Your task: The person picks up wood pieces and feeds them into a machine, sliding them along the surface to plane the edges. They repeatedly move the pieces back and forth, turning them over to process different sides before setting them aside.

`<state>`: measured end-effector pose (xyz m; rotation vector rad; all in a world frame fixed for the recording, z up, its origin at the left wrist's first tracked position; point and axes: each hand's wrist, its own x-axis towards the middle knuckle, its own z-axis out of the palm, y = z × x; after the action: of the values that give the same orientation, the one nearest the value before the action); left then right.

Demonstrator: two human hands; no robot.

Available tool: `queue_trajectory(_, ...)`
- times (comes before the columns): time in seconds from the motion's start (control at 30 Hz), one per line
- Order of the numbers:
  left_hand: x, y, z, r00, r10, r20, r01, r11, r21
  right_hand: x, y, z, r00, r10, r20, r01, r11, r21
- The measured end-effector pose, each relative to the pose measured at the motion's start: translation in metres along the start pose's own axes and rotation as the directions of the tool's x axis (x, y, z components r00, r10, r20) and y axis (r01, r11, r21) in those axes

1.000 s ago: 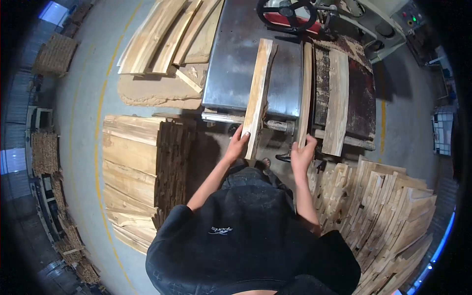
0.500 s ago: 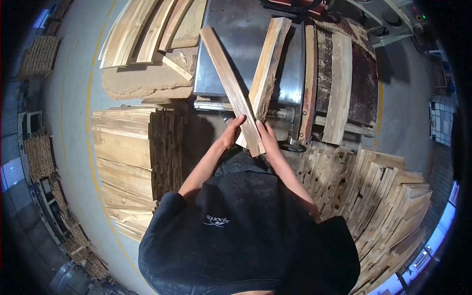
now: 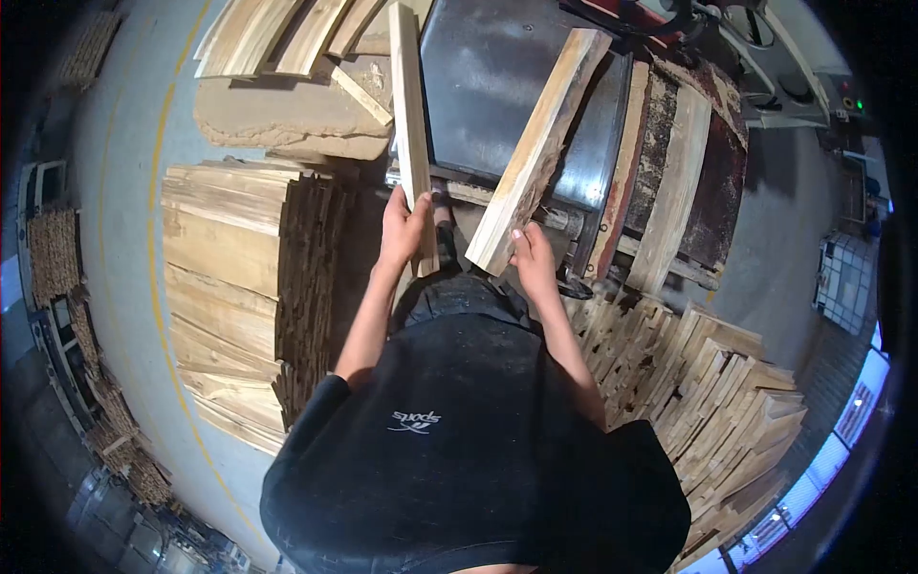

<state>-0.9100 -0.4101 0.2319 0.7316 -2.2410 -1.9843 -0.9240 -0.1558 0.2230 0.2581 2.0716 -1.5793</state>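
My left hand (image 3: 404, 230) is closed around the lower part of a narrow wooden strip (image 3: 408, 105), which stands out away from me over the left edge of the metal machine table. A thicker board with a rough bark edge (image 3: 540, 143) lies slanted over the metal table (image 3: 478, 86), its near end jutting past the front edge. Against the bark side of that board, close to its near end, my right hand (image 3: 535, 263) grips with the fingertips. The two pieces are apart from each other.
To my left stands a stack of wide boards (image 3: 225, 244); several more boards (image 3: 253, 38) lie beyond it on a slab. A loose board (image 3: 669, 191) rests right of the metal table among sawdust. Stacked planks (image 3: 708, 383) stand close at my right.
The strip has swung left and turned on its side in my left hand, uncrossing from the bark-edged board. My right hand has left the strip and now holds that board.
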Motion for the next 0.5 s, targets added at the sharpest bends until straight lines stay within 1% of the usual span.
queue_trajectory(0.03,-0.001,-0.006,0.002,0.999,-0.012,0.031,0.010,0.998,0.062,-0.002,-0.003,-0.003,0.991,-0.136,0.002,0.134,0.970,-0.204)
queue_trajectory(0.07,-0.003,-0.013,0.009,0.997,-0.024,0.069,0.016,0.993,0.120,-0.004,-0.005,-0.004,0.992,-0.126,0.016,0.127,0.969,-0.214)
queue_trajectory(0.13,-0.007,-0.026,0.025,0.955,-0.133,0.266,0.123,0.991,0.053,-0.006,-0.022,0.003,0.985,-0.158,0.068,0.170,0.954,-0.247)
queue_trajectory(0.17,-0.011,-0.031,0.040,0.969,-0.005,0.247,0.014,0.999,-0.033,-0.002,-0.022,0.009,0.926,-0.373,0.060,0.373,0.881,-0.290)
queue_trajectory(0.2,-0.014,-0.033,0.052,0.969,0.122,0.214,-0.099,0.988,-0.115,-0.001,-0.028,0.011,0.935,-0.342,0.090,0.353,0.890,-0.289)
queue_trajectory(0.23,-0.008,-0.026,0.051,0.932,0.027,0.361,0.030,0.988,-0.151,0.001,-0.022,0.015,0.931,-0.359,0.071,0.363,0.880,-0.307)
queue_trajectory(0.27,-0.003,-0.032,0.057,0.938,0.026,0.347,0.033,0.986,-0.164,0.003,-0.015,0.018,0.924,-0.378,0.052,0.374,0.868,-0.328)
queue_trajectory(0.3,-0.003,-0.017,0.056,0.925,-0.061,0.375,0.137,0.974,-0.180,0.004,-0.018,0.019,0.925,-0.373,0.069,0.374,0.866,-0.332)
queue_trajectory(0.33,-0.001,0.000,0.056,0.901,-0.140,0.411,0.238,0.951,-0.197,0.004,-0.023,0.017,0.963,-0.253,0.091,0.265,0.952,-0.154)
queue_trajectory(0.37,0.000,-0.007,0.064,0.922,-0.137,0.361,0.262,0.909,-0.324,0.004,-0.028,0.016,0.983,-0.133,0.128,0.131,0.991,0.024)
queue_trajectory(0.4,0.002,-0.012,0.067,0.923,-0.135,0.361,0.263,0.905,-0.334,0.005,-0.024,0.015,0.983,-0.131,0.129,0.131,0.991,0.014)
queue_trajectory(0.47,0.008,-0.022,0.072,0.910,-0.121,0.397,0.301,0.851,-0.431,0.009,-0.017,0.016,0.956,-0.275,0.102,0.255,0.952,0.171)
queue_trajectory(0.5,0.008,-0.020,0.071,0.915,-0.135,0.381,0.308,0.843,-0.442,0.008,-0.016,0.007,0.960,-0.103,0.259,0.060,0.984,0.170)
